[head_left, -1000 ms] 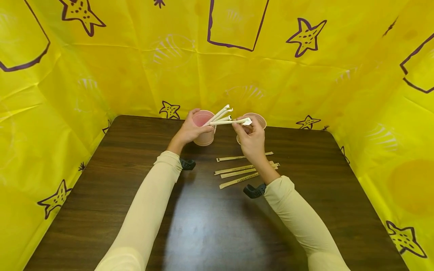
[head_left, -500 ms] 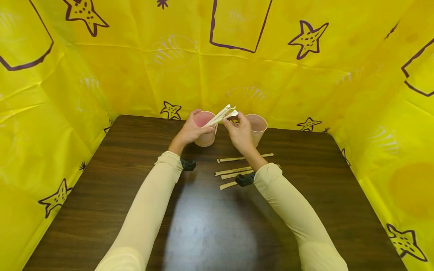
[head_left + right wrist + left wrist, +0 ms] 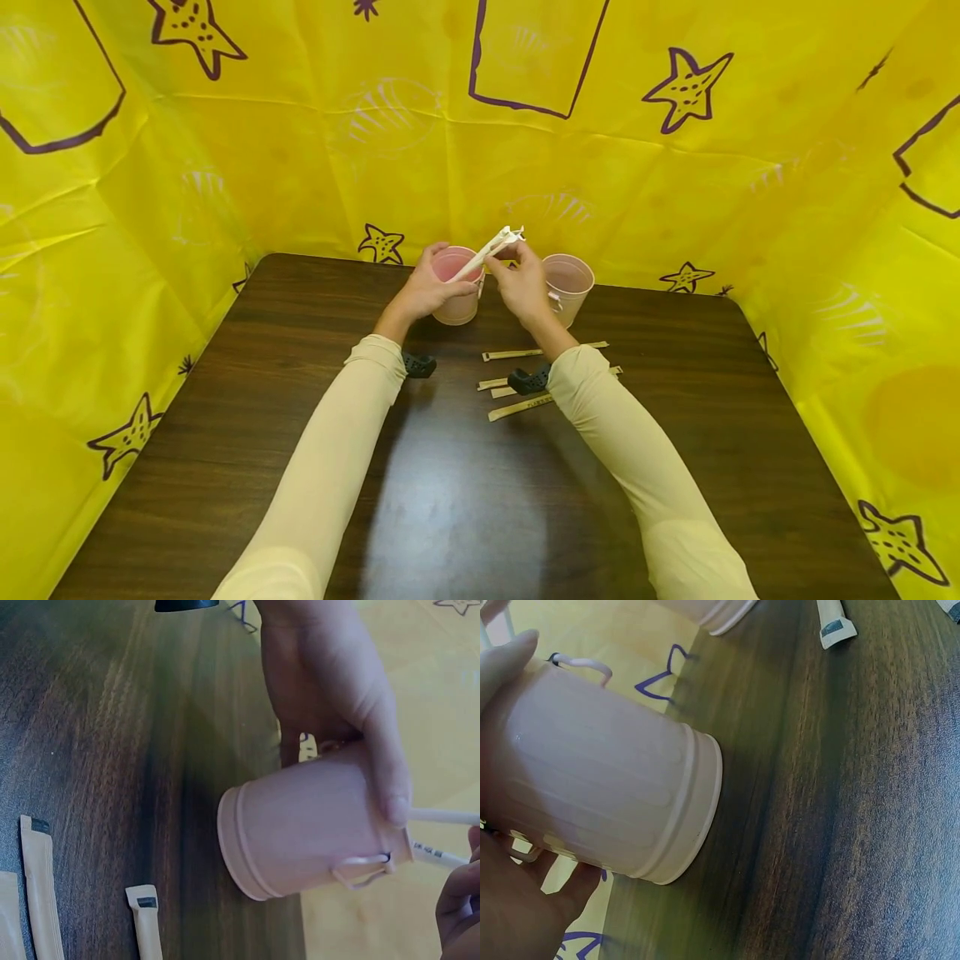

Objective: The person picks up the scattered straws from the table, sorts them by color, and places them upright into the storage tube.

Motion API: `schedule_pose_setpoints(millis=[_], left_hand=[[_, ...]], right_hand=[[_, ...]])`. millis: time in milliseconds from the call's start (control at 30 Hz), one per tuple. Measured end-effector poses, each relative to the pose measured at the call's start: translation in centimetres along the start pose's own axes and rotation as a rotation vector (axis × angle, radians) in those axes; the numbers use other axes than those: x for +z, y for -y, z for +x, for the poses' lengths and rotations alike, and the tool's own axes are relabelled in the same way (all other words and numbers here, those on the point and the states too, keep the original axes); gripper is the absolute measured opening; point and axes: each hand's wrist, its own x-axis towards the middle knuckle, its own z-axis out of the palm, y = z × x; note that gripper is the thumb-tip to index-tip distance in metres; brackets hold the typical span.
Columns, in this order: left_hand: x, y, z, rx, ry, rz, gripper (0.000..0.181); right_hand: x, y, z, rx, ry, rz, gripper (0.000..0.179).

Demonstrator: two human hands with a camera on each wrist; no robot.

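My left hand grips a small pink bucket near the back of the table, fingers and thumb round its side. In the right wrist view the bucket shows a ridged base and a side loop handle; its base is just over the tabletop. Several white-wrapped straws slant out of its mouth toward the upper right. My right hand pinches one of these wrapped straws by its upper part, its lower end within the bucket's mouth. That hand's fingers show at the right edge of the right wrist view.
A second pink bucket stands just right of my right hand. Several brown paper-wrapped straws lie on the dark wooden table, partly under my right forearm. A yellow patterned cloth walls in the back and sides.
My right hand has moved left with its wrapped straw, from in front of the second bucket to the first bucket's mouth, tilting the straw in among the others. The left hand keeps its place.
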Motion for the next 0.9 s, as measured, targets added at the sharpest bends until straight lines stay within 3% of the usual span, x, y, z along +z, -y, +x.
schedule_pose_setpoints(millis=[267,467,633,900], left_hand=[[-0.1,0.0,0.0,-0.002,-0.001,0.019,0.103],[0.0,-0.1,0.0,0.002,0.003,0.031,0.106],[0.0,-0.4,-0.1,0.001,0.017,0.04,0.108],[-0.2,-0.6,-0.2,-0.005,0.044,0.052,0.11]], right_hand=[[0.3,0.3,-0.3,-0.002,0.012,0.011,0.021],[-0.5,-0.1,-1.1,0.017,0.061,-0.045,0.042],[-2.3,-0.8,-2.8,0.02,0.114,-0.165,0.055],[-7.0,-2.2,-6.4,0.029,0.275,-0.398,0.044]])
